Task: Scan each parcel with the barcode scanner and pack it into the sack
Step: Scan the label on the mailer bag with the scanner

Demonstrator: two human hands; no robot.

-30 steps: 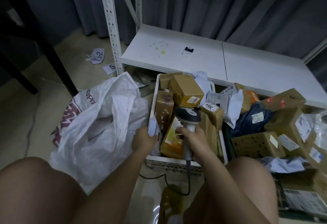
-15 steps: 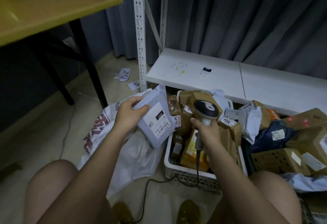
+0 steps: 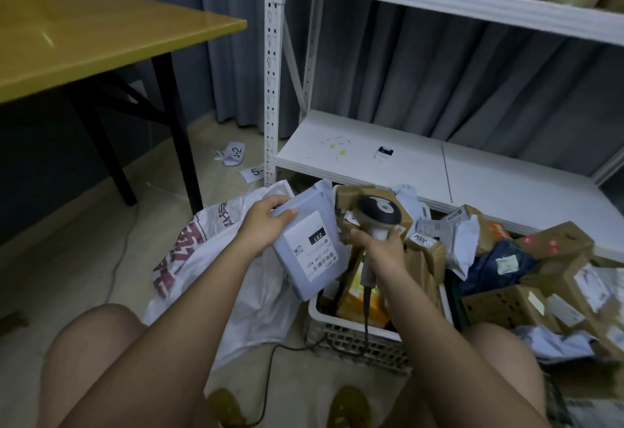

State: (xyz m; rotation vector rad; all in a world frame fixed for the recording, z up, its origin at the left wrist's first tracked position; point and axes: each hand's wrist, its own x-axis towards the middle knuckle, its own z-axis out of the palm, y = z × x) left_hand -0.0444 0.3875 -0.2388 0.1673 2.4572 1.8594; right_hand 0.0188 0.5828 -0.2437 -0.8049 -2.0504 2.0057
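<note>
Parcel [image 3: 309, 245] in left grip [image 3: 266, 225].

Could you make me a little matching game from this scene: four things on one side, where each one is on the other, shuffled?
Things:
1. grey parcel
2. barcode scanner
3. white sack
4. white crate

Places:
A. on the floor, full of parcels
B. gripped in the right hand
C. lying on the floor, below the left hand
D. held up in the left hand, label facing the camera

Pairs: 1-D, 2-B, 3-C, 4-A
</note>
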